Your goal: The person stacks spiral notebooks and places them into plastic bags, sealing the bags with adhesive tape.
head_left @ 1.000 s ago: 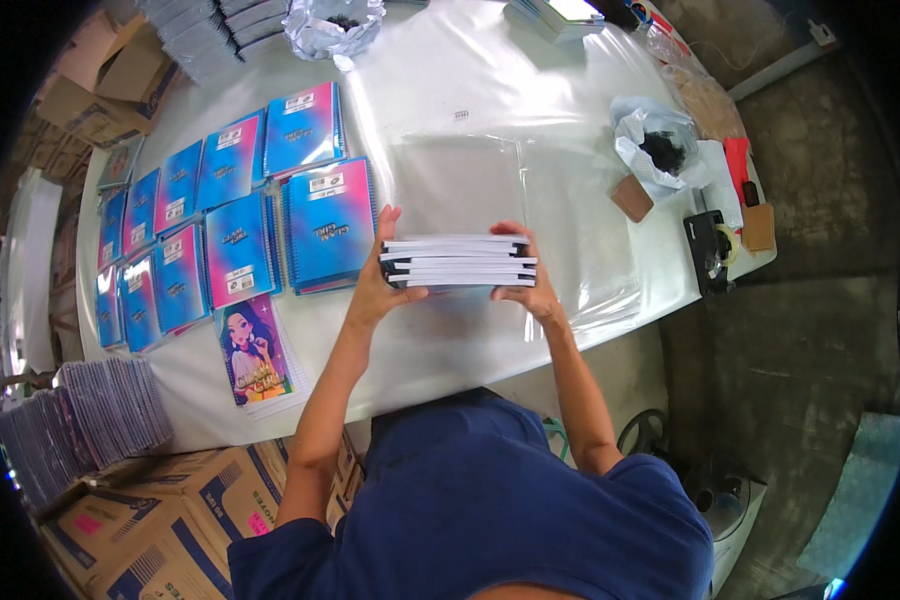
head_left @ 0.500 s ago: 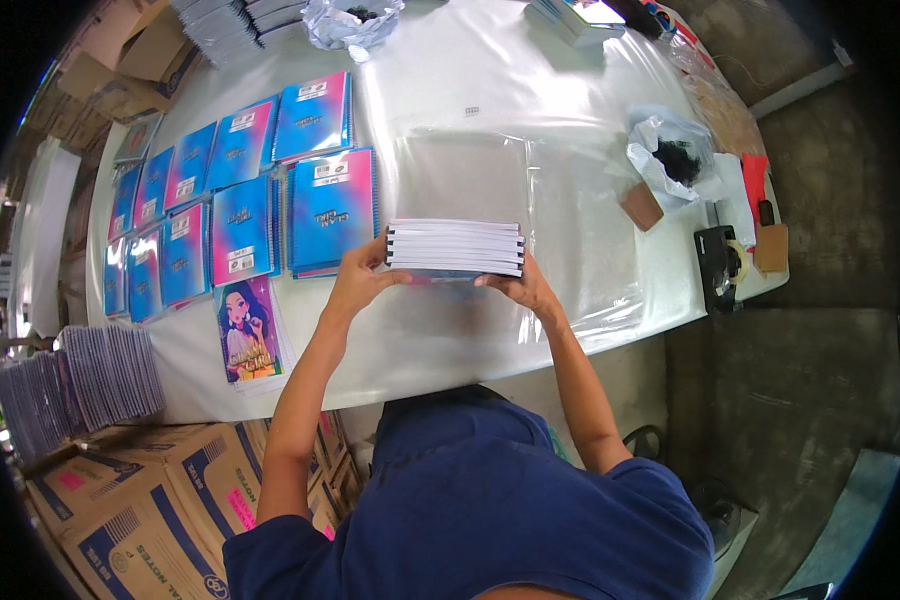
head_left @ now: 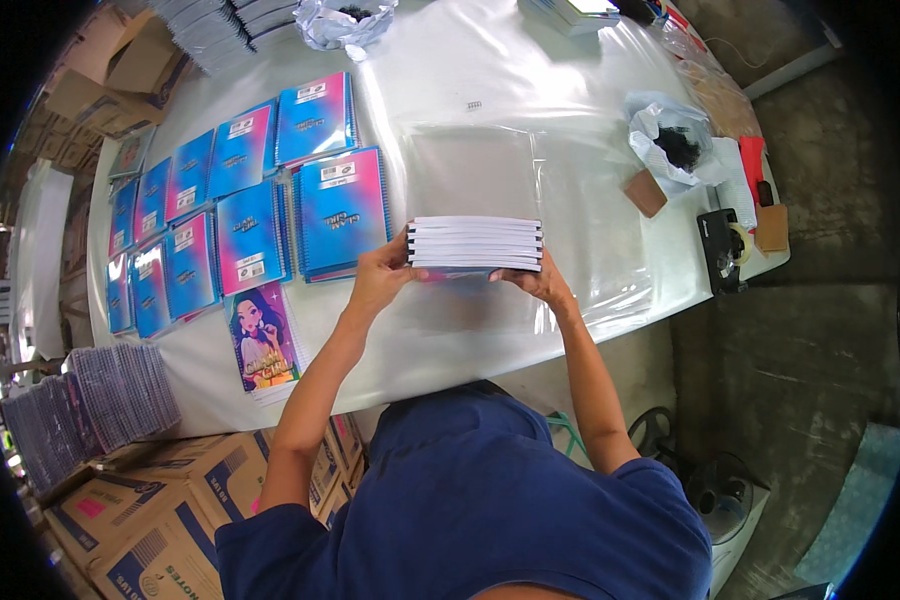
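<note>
Both hands grip a stack of spiral notebooks (head_left: pixel 475 243), held edge-on so that white page edges and dark coil ends show. My left hand (head_left: pixel 378 276) closes on its left end, thumb along the lower side. My right hand (head_left: pixel 536 285) closes on the right end in the same way. Beneath and beyond the stack, a clear plastic sheet or bag (head_left: pixel 470 165) lies flat on the table. To the left are rows of blue-and-pink spiral notebooks (head_left: pixel 342 215). One notebook with a cartoon figure on its cover (head_left: pixel 263 338) lies nearer me.
The table has a shiny whitish cover (head_left: pixel 450 60). At right sit a crumpled bag of black coils (head_left: pixel 677 150), a brown block (head_left: pixel 645 193) and a tape dispenser (head_left: pixel 720 250). Stacked notebooks (head_left: pixel 120 395) and cardboard boxes (head_left: pixel 210 490) stand at lower left; a fan (head_left: pixel 720 495) is at lower right.
The view has shifted slightly, so most things sit a little differently in the picture. Both hands keep their hold on the notebook stack, which stays over the plastic.
</note>
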A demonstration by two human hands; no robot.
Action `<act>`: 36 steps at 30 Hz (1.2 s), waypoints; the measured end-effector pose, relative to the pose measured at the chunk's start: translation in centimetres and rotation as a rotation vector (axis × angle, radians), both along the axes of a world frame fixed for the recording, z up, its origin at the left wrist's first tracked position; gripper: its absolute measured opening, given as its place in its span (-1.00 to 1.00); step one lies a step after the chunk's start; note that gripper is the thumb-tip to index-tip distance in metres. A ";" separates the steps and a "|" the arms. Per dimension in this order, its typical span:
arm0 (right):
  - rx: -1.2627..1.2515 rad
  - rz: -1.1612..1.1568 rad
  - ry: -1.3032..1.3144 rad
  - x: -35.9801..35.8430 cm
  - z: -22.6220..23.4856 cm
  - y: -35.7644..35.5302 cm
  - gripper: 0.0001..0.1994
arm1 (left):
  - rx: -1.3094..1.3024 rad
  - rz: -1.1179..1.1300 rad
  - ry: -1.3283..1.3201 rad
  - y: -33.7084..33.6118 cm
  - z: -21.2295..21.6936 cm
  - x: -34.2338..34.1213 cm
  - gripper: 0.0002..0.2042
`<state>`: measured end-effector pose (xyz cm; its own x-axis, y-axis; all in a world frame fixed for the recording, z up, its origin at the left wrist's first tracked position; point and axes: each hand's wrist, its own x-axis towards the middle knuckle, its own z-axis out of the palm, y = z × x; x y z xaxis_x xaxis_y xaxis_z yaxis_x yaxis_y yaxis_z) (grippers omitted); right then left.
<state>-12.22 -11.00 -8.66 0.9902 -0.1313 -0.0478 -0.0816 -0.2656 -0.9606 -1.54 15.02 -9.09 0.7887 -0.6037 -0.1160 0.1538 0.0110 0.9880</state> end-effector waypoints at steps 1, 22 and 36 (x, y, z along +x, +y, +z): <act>0.046 -0.024 0.068 -0.1 -0.4 0.0 -0.23 | 0.004 -0.009 -0.017 0.0 0.0 0.0 -0.28; 0.079 -0.088 0.083 -1.2 -0.3 1.6 -0.46 | -0.232 -0.120 0.059 2.1 -0.8 1.4 -0.41; 0.040 -0.064 0.101 -1.5 -0.6 1.3 -0.50 | -0.200 -0.292 0.036 0.2 2.1 4.7 -0.50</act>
